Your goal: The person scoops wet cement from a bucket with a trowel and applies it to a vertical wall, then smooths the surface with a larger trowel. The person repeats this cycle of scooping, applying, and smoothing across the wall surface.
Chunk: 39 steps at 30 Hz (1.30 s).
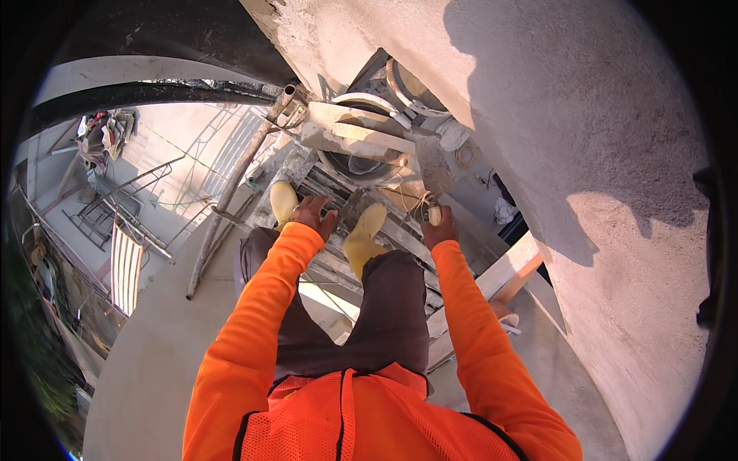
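Note:
I stand on wooden scaffold planks in yellow boots, with orange sleeves on both arms. My right hand is closed around a light wooden handle; a flat grey trowel blade smeared with mortar reaches forward from it. My left hand hangs with fingers spread just above the planks between the boots, next to a dark flat piece, and holds nothing that I can see. A dark round mortar pan sits just beyond the boots.
A rough plastered wall curves along the right side. A rusty scaffold pipe slants down at the left, and a pale board juts out at the right. Far below on the left lie ground, railings and rubble.

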Tool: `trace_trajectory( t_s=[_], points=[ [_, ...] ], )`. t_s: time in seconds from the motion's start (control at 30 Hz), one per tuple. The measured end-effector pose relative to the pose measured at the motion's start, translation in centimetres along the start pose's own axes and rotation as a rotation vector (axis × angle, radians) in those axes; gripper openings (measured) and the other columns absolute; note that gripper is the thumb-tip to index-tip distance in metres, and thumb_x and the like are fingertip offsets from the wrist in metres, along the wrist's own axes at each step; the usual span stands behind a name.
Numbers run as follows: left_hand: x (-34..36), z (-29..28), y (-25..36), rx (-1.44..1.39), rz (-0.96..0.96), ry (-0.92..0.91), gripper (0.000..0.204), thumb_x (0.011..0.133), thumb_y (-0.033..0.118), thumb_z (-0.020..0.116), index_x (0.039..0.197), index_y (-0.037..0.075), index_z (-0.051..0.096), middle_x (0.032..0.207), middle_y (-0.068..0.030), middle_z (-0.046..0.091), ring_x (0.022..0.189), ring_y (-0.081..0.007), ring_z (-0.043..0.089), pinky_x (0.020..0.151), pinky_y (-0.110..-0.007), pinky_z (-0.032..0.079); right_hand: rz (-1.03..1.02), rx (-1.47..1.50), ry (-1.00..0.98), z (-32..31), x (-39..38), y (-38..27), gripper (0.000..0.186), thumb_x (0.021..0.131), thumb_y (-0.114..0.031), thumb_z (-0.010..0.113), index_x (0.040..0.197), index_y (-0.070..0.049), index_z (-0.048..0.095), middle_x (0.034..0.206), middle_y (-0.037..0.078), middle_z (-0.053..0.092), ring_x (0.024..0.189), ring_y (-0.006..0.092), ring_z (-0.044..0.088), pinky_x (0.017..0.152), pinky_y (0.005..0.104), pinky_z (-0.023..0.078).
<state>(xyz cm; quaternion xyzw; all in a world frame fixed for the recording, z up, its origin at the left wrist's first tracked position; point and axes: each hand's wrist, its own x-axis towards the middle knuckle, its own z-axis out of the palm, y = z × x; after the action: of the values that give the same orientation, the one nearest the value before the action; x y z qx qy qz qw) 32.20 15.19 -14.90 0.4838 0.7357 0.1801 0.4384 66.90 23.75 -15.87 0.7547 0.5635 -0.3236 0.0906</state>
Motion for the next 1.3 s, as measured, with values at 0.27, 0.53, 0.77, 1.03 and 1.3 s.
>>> trace_trajectory(
  t_s=[0.27,0.53,0.77,1.03,1.3],
  points=[
    [13.1,8.1,0.1,0.357,0.271,0.259,0.054,0.091,0.018,0.065,0.144,0.015,0.055,0.155,-0.0143,0.045,0.141,-0.0431,0.046,0.117,-0.055,0.037,-0.085,1.101,0.209,11.4,8.0,-4.6,0.029,0.091,-0.005,0.068,0.119,-0.006,0.059,0.112,0.002,0.068,0.096,0.0109,0.063,0.085,0.0307,0.053],
    [23.0,8.4,0.0,0.788,0.351,-0.222,0.048,0.096,0.014,0.052,0.144,0.012,0.052,0.149,-0.0151,0.051,0.135,-0.0339,0.055,0.122,-0.055,0.029,-0.031,1.472,0.023,8.3,5.3,-11.7,0.027,0.091,-0.003,0.066,0.115,-0.005,0.054,0.094,0.005,0.063,0.073,0.0154,0.061,0.071,0.0332,0.055],
    [11.3,-0.7,-2.7,0.774,0.329,-0.063,0.048,0.091,0.011,0.057,0.139,0.012,0.054,0.137,-0.0134,0.057,0.12,-0.0369,0.062,0.107,-0.051,0.046,-0.02,1.59,-0.147,6.5,3.6,-15.5,0.023,0.089,-0.007,0.066,0.111,-0.007,0.056,0.089,0.004,0.06,0.069,0.0144,0.058,0.069,0.0341,0.054],
    [-4.3,-15.1,-7.4,0.802,-0.062,0.096,0.053,0.084,0.007,0.068,0.135,0.009,0.056,0.132,-0.0131,0.059,0.125,-0.037,0.056,0.099,-0.048,0.051,0.138,1.563,-0.059,3.2,0.7,-12.7,0.022,0.089,-0.008,0.067,0.108,-0.011,0.056,0.088,0.0,0.057,0.067,0.0131,0.054,0.066,0.0346,0.052],
    [-17.3,-20.1,-14.7,0.705,-0.479,0.048,0.053,0.087,0.01,0.074,0.137,0.009,0.055,0.134,-0.0168,0.058,0.125,-0.0418,0.054,0.103,-0.05,0.047,0.246,1.458,0.026,-0.9,-6.4,-1.4,0.028,0.089,-0.008,0.067,0.114,-0.011,0.056,0.088,0.001,0.057,0.067,0.0136,0.054,0.063,0.0342,0.052]
  ],
)
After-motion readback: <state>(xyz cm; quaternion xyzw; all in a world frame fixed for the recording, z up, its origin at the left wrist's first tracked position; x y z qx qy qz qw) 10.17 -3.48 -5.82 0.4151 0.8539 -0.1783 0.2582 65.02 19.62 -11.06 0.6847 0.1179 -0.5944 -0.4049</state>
